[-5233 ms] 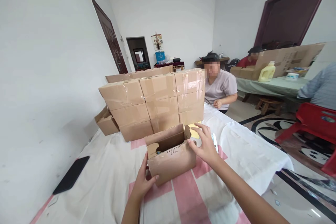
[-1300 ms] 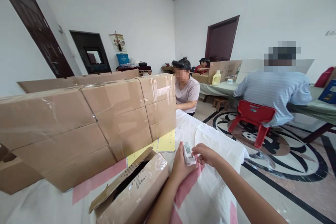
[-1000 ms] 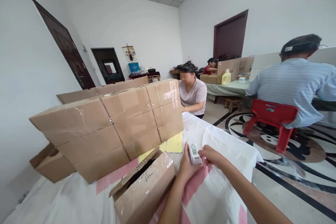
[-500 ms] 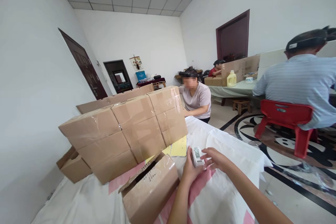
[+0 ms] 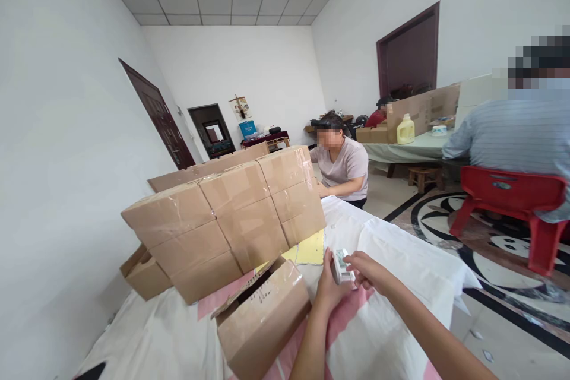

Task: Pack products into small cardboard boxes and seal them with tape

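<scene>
Hands meet over the table: our left hand [image 5: 329, 286] and right hand [image 5: 369, 270] both grip one small white device [image 5: 342, 266], held just above the cloth [image 5: 396, 261]. Just left of them lies one open carton [image 5: 262, 320], tipped on its side, a flap loose. Behind it we count a stack [image 5: 231, 214] of taped brown cartons, three across and three high in front, plus one open box [image 5: 142, 273] at its left. One yellow sheet [image 5: 312, 247] lies flat by the stack. The cloth is white with pink stripes. Three other people sit in the white-walled room; one red plastic chair [image 5: 516, 205] stands on the patterned floor.
</scene>
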Demonstrator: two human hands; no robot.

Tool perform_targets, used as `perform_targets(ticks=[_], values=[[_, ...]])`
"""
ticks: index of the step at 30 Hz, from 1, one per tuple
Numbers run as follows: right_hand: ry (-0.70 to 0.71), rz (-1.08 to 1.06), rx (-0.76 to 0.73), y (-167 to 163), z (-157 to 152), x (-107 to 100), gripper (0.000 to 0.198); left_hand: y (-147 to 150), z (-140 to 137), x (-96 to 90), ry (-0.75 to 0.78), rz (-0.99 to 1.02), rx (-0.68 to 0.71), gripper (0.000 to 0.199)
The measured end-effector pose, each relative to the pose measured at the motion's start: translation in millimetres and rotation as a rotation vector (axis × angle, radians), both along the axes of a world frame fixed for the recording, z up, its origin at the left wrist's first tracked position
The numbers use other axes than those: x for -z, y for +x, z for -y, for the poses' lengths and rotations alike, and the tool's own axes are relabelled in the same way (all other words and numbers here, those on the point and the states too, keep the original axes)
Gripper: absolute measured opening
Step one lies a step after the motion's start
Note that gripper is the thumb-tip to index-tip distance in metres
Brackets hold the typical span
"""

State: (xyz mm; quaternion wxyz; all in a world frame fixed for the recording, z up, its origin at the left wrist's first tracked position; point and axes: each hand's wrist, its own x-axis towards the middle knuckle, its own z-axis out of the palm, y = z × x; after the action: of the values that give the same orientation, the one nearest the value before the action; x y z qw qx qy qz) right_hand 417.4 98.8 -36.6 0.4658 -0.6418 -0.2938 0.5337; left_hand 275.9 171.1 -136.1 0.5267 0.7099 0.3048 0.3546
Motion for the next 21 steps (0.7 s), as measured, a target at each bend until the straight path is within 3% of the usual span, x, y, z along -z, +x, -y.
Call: perform_targets(ticks=[11,21], values=[[-0.024,0.076,-0.007,-8.3,-11.9,13.5,0.013,-0.6,4.7,-8.3,-0.005,0.027,-0.005,0.129],[-0.074,0.123,-0.022,-0.5,-24.9,23.3,0.02,-0.1,1.8,-1.9,0.02,0.076,-0.02,0.13]])
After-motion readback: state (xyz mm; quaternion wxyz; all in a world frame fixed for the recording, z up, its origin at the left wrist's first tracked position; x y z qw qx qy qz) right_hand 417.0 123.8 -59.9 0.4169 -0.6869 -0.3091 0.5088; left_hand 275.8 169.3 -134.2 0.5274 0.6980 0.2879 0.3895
